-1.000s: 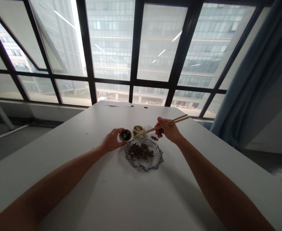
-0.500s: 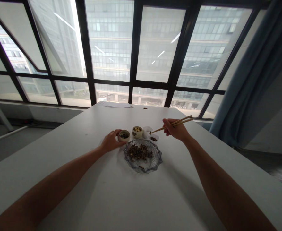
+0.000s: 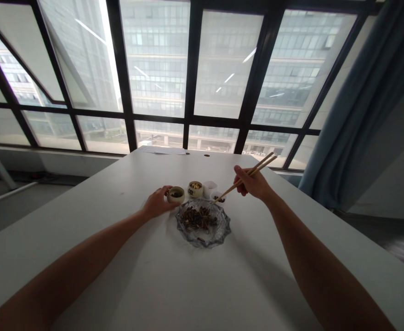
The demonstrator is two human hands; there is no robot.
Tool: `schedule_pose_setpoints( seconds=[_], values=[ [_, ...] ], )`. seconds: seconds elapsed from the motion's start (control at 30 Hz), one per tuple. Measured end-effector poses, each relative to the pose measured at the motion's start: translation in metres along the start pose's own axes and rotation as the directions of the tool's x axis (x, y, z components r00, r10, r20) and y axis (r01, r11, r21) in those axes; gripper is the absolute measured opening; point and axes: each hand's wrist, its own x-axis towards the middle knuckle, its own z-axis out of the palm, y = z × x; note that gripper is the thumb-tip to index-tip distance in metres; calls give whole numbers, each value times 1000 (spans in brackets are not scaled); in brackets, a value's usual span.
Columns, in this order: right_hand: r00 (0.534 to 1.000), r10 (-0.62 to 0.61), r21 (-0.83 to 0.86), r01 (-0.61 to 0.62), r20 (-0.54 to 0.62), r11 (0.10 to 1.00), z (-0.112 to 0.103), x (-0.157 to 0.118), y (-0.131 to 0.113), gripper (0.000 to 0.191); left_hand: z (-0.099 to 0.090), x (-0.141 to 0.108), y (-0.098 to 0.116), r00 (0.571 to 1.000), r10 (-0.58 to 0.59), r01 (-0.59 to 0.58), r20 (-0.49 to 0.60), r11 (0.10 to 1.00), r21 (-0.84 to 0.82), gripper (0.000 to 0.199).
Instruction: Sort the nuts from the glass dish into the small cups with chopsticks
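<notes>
My left hand point(image 3: 156, 202) is curled around the side of a small pale cup point(image 3: 176, 195) with something dark inside. In my right hand point(image 3: 252, 181) is a pair of wooden chopsticks point(image 3: 236, 184), slanting down to the left. Their tips reach the far right rim of a scalloped glass bowl point(image 3: 225, 229), beside a small white dish point(image 3: 219, 198) of dark bits. Brown pieces that look like sunflower seeds point(image 3: 199, 218) lie heaped in the glass bowl. Nothing can be made out between the chopstick tips.
A second small cup point(image 3: 195, 189) with dark marks holds yellowish pieces. Beside it stands a white container point(image 3: 209, 187). Papers point(image 3: 162, 150) lie at the far edge of the white table point(image 3: 188, 289); windows rise beyond, and a blue curtain point(image 3: 339, 110) hangs at right.
The chopstick tips have dropped from above the white dish to the glass bowl's rim, and the chopsticks stand steeper. My left hand stays on the cup.
</notes>
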Motion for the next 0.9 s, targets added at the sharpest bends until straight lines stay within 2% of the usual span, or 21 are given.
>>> schedule_pose_setpoints(
  seconds=[0.07, 0.13, 0.2, 0.27, 0.43, 0.6, 0.9],
  values=[
    [987, 39, -19, -37, 153, 999, 5, -3, -5, 76, 0, 0, 1, 1000, -4, 4, -2, 1000, -3, 70],
    [949, 84, -69, -66, 304, 995, 12, -6, -8, 75, -1, 0, 1, 1000, -4, 4, -4, 1000, -5, 70],
    [915, 108, -98, -75, 389, 992, 22, -8, -7, 73, -1, 0, 2, 1000, 1, -1, -7, 1000, -6, 69],
    [914, 77, -73, -52, 399, 996, 30, -8, -4, 71, -2, 0, 3, 1000, 7, -7, -9, 1000, -6, 68],
    [961, -17, -32, 27, 277, 999, 31, -9, -7, 68, -1, 0, 1, 1000, 12, -13, -5, 1000, -6, 68],
    [940, -6, -140, 57, 341, 988, 21, -13, -18, 64, 0, 0, -1, 1000, 20, -19, 2, 1000, -13, 69],
    [909, 10, -199, 81, 417, 977, 30, -14, -16, 52, -1, 0, -1, 1000, 26, -26, -3, 1000, -3, 68]
  ],
)
